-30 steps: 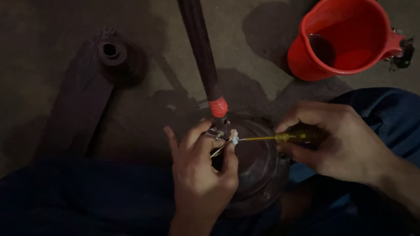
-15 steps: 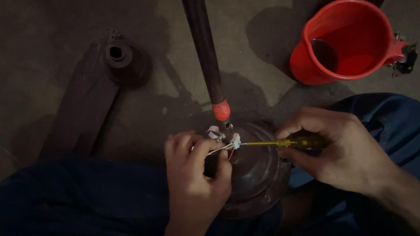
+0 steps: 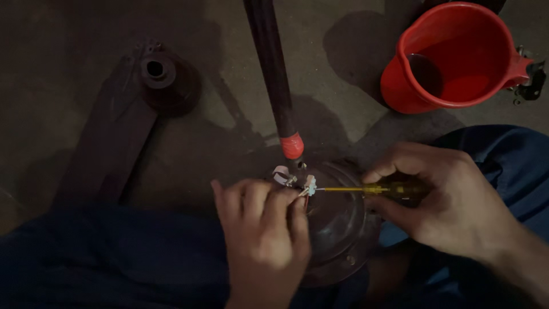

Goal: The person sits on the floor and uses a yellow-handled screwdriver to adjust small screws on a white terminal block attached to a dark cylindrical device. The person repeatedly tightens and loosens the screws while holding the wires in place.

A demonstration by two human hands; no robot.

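Note:
A round dark metal housing (image 3: 343, 229) lies on the floor between my knees. A dark rod (image 3: 271, 74) with a red collar (image 3: 292, 146) rises from its centre. My left hand (image 3: 263, 240) pinches a small white connector (image 3: 309, 184) with thin wires on top of the housing. My right hand (image 3: 446, 200) grips the yellow handle of a screwdriver (image 3: 372, 190), held level. Its tip touches the white connector from the right. A second small white piece (image 3: 281, 173) sits just left of the rod's base.
A red plastic jug (image 3: 457, 57) stands on the concrete floor at the upper right. A dark flat blade with a round hub (image 3: 163, 77) lies at the upper left. My legs in blue trousers (image 3: 103, 263) frame the housing.
My left hand's fingers have curled closer onto the white connector. The screwdriver stays against it. The view has shifted slightly, so everything sits a little lower in frame.

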